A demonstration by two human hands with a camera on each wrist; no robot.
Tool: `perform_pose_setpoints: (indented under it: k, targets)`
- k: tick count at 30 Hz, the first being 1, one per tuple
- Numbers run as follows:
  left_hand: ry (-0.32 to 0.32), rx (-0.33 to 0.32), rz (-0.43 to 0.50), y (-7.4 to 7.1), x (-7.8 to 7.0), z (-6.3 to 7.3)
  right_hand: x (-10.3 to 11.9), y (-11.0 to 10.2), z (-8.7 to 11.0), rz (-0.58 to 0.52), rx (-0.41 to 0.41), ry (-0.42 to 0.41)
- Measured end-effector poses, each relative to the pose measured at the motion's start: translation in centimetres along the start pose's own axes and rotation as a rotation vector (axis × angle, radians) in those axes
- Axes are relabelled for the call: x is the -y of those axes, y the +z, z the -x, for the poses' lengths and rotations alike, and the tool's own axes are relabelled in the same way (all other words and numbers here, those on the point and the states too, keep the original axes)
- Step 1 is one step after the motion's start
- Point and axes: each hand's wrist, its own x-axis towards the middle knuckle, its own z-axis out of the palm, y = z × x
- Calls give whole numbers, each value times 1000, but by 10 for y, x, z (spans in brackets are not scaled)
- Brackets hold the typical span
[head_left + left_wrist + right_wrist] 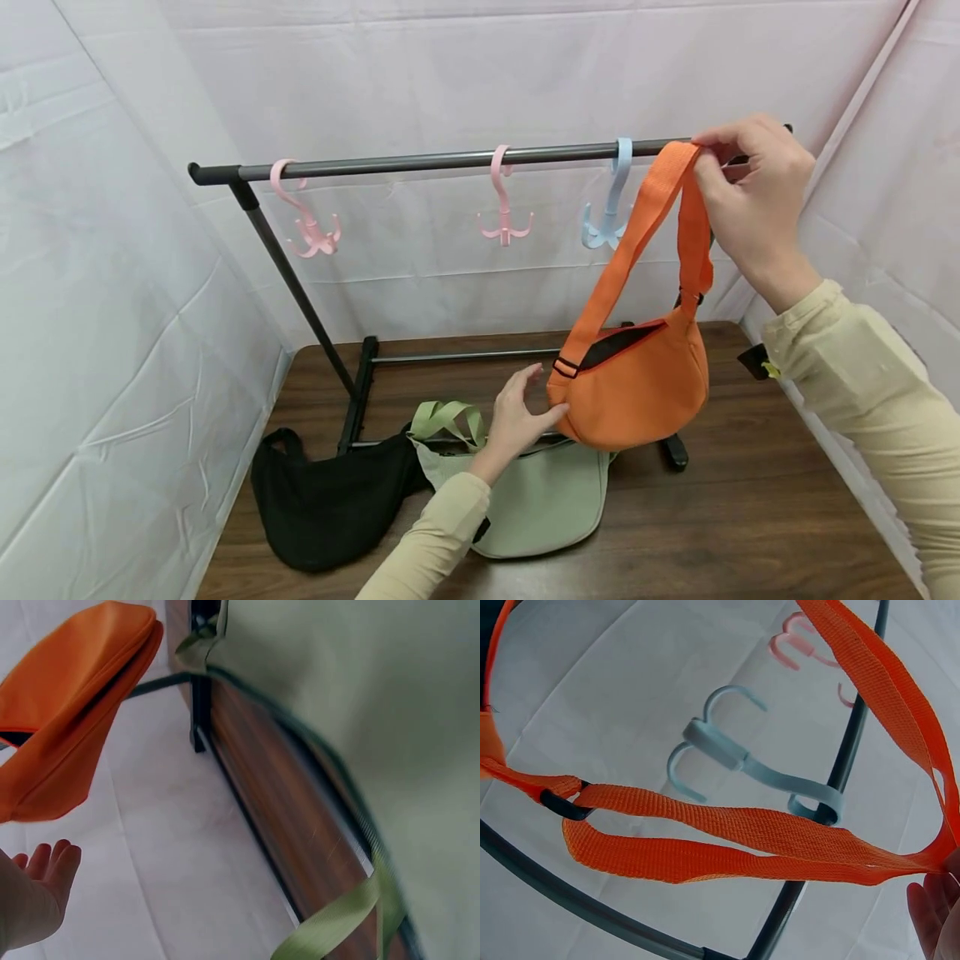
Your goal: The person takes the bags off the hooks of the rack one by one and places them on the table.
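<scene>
My right hand pinches the top of the orange strap level with the rack's bar. From it the orange shoulder bag hangs in the air, its zip open along the top. My left hand is beside the bag's lower left end, thumb and fingers apart. In the left wrist view a gap shows between that hand and the orange bag. Just left of the strap, a blue hook hangs on the bar.
Two pink hooks hang farther left on the bar. On the wooden table lie a black bag and a pale green bag with a green strap. White cloth walls surround the rack.
</scene>
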Motion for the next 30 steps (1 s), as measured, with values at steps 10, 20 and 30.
perform_pose_setpoints:
  k: [10,20,30]
  targets:
    - [-228,14,367,2,-10,16,15,-15,2,0,1,-36]
    - [-272,-81,412,-9,-17,22,1,-28,16,39,29,-9]
    - [-233,-44,371,-14,-18,26,-33,-35,34,107,108,65]
